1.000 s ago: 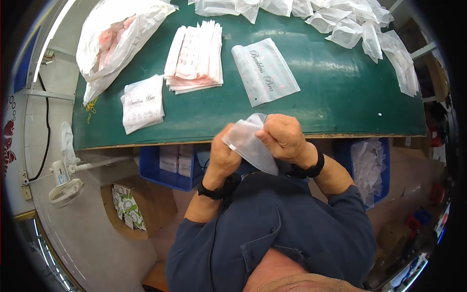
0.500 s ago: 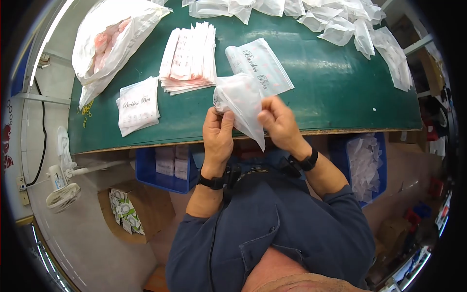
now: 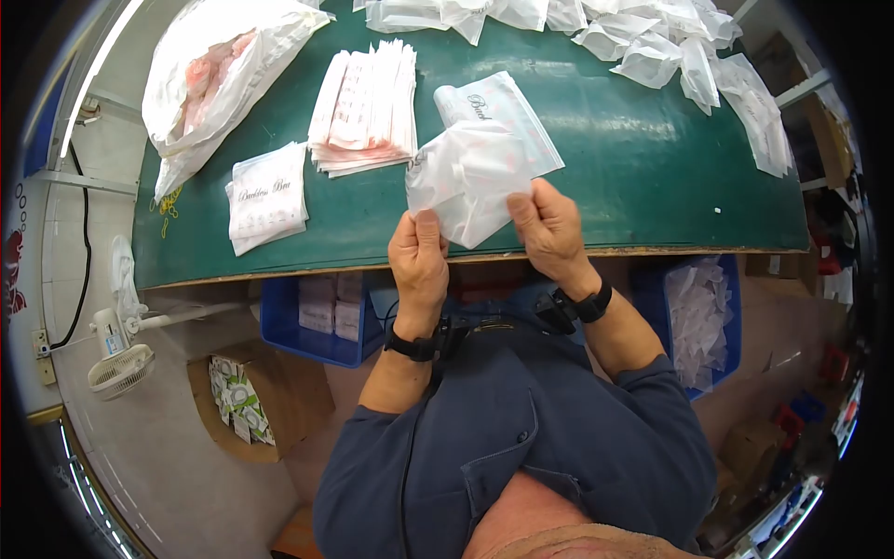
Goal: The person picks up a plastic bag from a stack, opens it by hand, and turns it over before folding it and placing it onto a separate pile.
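Note:
A translucent white plastic bag (image 3: pixel 468 182) is stretched between my two hands above the table's front edge. My left hand (image 3: pixel 418 256) pinches its lower left edge with the thumb on top. At the right side, my right hand (image 3: pixel 549 226) grips another edge between thumb and fingers. Just behind lies a flat printed bag (image 3: pixel 526 116), partly covered by the held one. Left of my hands is a thick stack of white and pink packets (image 3: pixel 361 112). Farther left, a small pile of bags (image 3: pixel 267 197) carries the printed words "Backless Bra".
A large white sack (image 3: pixel 223 79) with pink contents stands at the back left of the green table (image 3: pixel 643 200). Filled bags (image 3: pixel 652 56) lie along the far edge. Below are two blue bins (image 3: pixel 279 321), a cardboard box (image 3: pixel 298 401) and a fan (image 3: pixel 121 368).
My right hand has gripped the bag's right side. The bag, narrow and pointing down before, is now spread wider and its lower corner raised.

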Available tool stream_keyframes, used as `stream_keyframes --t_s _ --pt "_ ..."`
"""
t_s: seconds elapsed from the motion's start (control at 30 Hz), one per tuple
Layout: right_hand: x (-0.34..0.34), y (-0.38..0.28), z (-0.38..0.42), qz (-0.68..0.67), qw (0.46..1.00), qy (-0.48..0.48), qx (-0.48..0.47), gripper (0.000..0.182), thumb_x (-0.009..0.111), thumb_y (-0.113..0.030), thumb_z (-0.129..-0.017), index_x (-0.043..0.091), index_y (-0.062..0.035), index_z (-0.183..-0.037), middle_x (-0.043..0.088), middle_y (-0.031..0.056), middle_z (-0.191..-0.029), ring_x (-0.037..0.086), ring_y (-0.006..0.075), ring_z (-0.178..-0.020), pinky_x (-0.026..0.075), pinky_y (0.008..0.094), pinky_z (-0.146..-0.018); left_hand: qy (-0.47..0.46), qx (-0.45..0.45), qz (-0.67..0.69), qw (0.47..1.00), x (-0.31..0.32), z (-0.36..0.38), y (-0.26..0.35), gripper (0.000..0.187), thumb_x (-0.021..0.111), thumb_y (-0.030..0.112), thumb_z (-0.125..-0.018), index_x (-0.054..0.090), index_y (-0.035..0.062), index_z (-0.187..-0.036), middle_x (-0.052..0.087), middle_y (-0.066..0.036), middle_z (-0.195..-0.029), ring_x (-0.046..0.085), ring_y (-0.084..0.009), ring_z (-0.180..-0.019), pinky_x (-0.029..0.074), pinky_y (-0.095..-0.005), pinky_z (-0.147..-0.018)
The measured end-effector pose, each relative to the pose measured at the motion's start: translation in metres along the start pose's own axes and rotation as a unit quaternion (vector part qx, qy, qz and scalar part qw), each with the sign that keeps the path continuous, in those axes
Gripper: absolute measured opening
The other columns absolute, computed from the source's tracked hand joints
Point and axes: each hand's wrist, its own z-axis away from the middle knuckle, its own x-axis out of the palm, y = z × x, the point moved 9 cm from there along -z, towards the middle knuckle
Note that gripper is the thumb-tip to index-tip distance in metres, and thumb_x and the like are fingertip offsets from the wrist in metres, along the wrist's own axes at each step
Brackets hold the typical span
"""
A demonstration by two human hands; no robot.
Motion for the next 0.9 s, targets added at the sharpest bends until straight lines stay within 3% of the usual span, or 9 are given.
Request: stream_keyframes --t_s 0.07,0.2,0.33,0.4,0.43,0.47,0.57,0.7,0.9 --pt "0.000 0.009 0.003 -0.022 0.998 -0.010 0.057 0.021 0.062 -0.019 -0.102 0.064 -0.0005 -0.091 0.059 -0.0035 -0.072 0.046 0.0036 -0.064 0.040 0.0237 -0.055 -0.001 0.003 -0.009 1.000 0.001 0.001 -0.006 0.025 0.055 0.025 -0.106 0.060 0.0038 -0.094 0.055 0.004 -0.076 0.039 -0.0018 -0.062 0.031 -0.0205 -0.054" --pt "0.001 -0.006 0.000 0.008 1.000 -0.005 0.012 0.018 0.062 -0.016 -0.101 0.064 -0.0008 -0.091 0.061 -0.0032 -0.074 0.046 0.0031 -0.062 0.039 0.0217 -0.054 0.031 0.008 0.002 0.999 -0.012 -0.006 0.004 0.026 0.055 0.027 -0.106 0.062 0.0034 -0.096 0.057 0.004 -0.078 0.046 -0.0027 -0.066 0.035 -0.0192 -0.057" --pt "-0.007 -0.008 -0.001 0.016 0.995 0.017 -0.096 0.018 0.059 -0.015 -0.102 0.065 -0.0020 -0.090 0.062 -0.0023 -0.074 0.047 0.0036 -0.058 0.038 0.0214 -0.051 0.029 0.021 0.040 0.999 0.000 0.001 0.001 0.032 0.050 0.033 -0.108 0.062 0.0032 -0.102 0.061 0.001 -0.083 0.055 -0.0063 -0.072 0.041 -0.0202 -0.062" --pt "-0.014 0.024 -0.004 -0.175 0.980 0.046 0.076 0.019 0.057 -0.016 -0.103 0.065 -0.0031 -0.091 0.059 -0.0023 -0.071 0.047 0.0052 -0.054 0.037 0.0220 -0.048 0.003 -0.008 0.034 0.999 0.005 -0.001 0.000 0.035 0.047 0.035 -0.109 0.061 0.0031 -0.108 0.063 -0.001 -0.087 0.060 -0.0094 -0.077 0.045 -0.0224 -0.065" --pt "-0.010 0.037 -0.001 -0.268 0.948 0.060 0.162 0.020 0.056 -0.017 -0.104 0.065 -0.0036 -0.092 0.057 -0.0024 -0.070 0.047 0.0059 -0.052 0.037 0.0223 -0.047 -0.009 -0.024 0.029 0.999 0.007 0.000 0.001 0.037 0.045 0.036 -0.109 0.061 0.0030 -0.111 0.064 -0.002 -0.088 0.062 -0.0109 -0.080 0.047 -0.0235 -0.067" --pt "-0.007 0.036 -0.001 -0.269 0.948 0.059 0.160 0.020 0.056 -0.017 -0.104 0.065 -0.0036 -0.092 0.057 -0.0024 -0.070 0.047 0.0059 -0.052 0.037 0.0223 -0.047 -0.010 -0.022 0.029 0.999 0.009 0.001 0.005 0.037 0.045 0.036 -0.109 0.061 0.0030 -0.111 0.064 -0.002 -0.088 0.062 -0.0109 -0.080 0.047 -0.0235 -0.067" --pt "0.014 0.042 0.006 -0.362 0.900 0.045 0.239 0.022 0.057 -0.023 -0.105 0.064 -0.0046 -0.095 0.051 -0.0023 -0.066 0.045 0.0079 -0.049 0.037 0.0228 -0.046 -0.006 -0.211 0.154 0.965 0.024 0.011 -0.021 0.039 0.041 0.038 -0.110 0.059 0.0033 -0.112 0.064 -0.005 -0.090 0.061 -0.0133 -0.079 0.048 -0.0262 -0.067" --pt "0.029 0.043 0.011 -0.328 0.911 0.024 0.250 0.027 0.059 -0.030 -0.104 0.062 -0.0046 -0.096 0.047 -0.0021 -0.063 0.042 0.0081 -0.047 0.036 0.0222 -0.046 -0.074 -0.183 0.230 0.953 0.026 0.005 -0.025 0.034 0.043 0.035 -0.109 0.059 0.0046 -0.107 0.063 -0.004 -0.086 0.060 -0.0136 -0.074 0.047 -0.0259 -0.064" --pt "0.039 0.046 0.018 -0.316 0.904 -0.031 0.286 0.031 0.060 -0.033 -0.103 0.060 -0.0041 -0.092 0.048 -0.0020 -0.064 0.042 0.0080 -0.048 0.036 0.0221 -0.046 -0.071 -0.223 0.264 0.936 0.023 0.001 -0.035 0.026 0.047 0.029 -0.108 0.059 0.0067 -0.102 0.059 -0.002 -0.079 0.053 -0.0122 -0.066 0.043 -0.0252 -0.061"
